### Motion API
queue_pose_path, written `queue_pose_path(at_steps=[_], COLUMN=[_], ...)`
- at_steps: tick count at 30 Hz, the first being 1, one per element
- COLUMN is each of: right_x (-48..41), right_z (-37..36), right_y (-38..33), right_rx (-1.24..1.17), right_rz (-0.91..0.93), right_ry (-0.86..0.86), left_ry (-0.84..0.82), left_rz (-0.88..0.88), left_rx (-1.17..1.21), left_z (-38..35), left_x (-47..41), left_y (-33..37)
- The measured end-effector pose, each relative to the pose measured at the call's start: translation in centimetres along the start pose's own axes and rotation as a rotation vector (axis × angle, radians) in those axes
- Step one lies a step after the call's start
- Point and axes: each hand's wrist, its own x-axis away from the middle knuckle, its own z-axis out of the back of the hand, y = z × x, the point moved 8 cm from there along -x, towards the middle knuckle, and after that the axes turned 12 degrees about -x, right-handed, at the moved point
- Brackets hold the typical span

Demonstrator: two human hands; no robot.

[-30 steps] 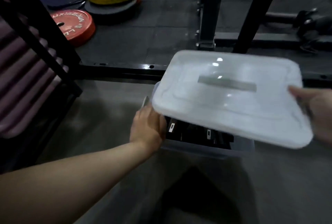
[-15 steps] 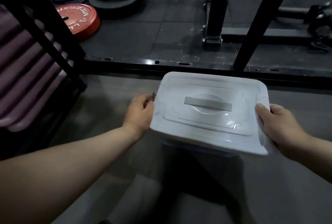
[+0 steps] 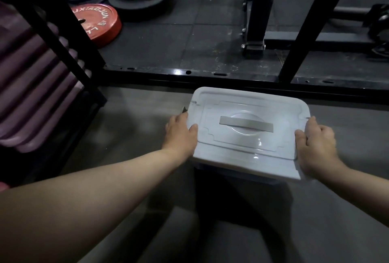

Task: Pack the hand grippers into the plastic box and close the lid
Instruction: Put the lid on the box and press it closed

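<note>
Head view: the white lid [image 3: 246, 128], tilted above the plastic box [image 3: 237, 173] a second ago, now sits over it on the gym floor [image 3: 134, 128]. The left hand [image 3: 179, 134] and right hand [image 3: 315, 142] grip opposite lid edges; latching likely remains.

Box [image 3: 237, 175] almost fully hidden under lid [image 3: 246, 128]; contents unseen. Fingers of both hands hidden past lid ends.
</note>
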Motion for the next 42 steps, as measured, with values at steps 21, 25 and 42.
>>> queue_pose_path(at_steps=[21, 25, 42], right_x=[0.5, 0.4, 0.2], right_z=[-0.9, -1.0, -1.2], right_y=[-1.8, -1.8, -1.3], right_rx=[0.244, 0.206, 0.074], right_rz=[0.175, 0.179, 0.161], right_ry=[-0.003, -0.036, -0.064], left_ry=[0.078, 0.127, -0.011], left_rz=[0.016, 0.038, 0.090], left_rx=[0.046, 0.080, 0.074], left_z=[-0.2, 0.1, -0.2], left_x=[0.7, 0.9, 0.2], left_y=[0.2, 0.1, 0.3])
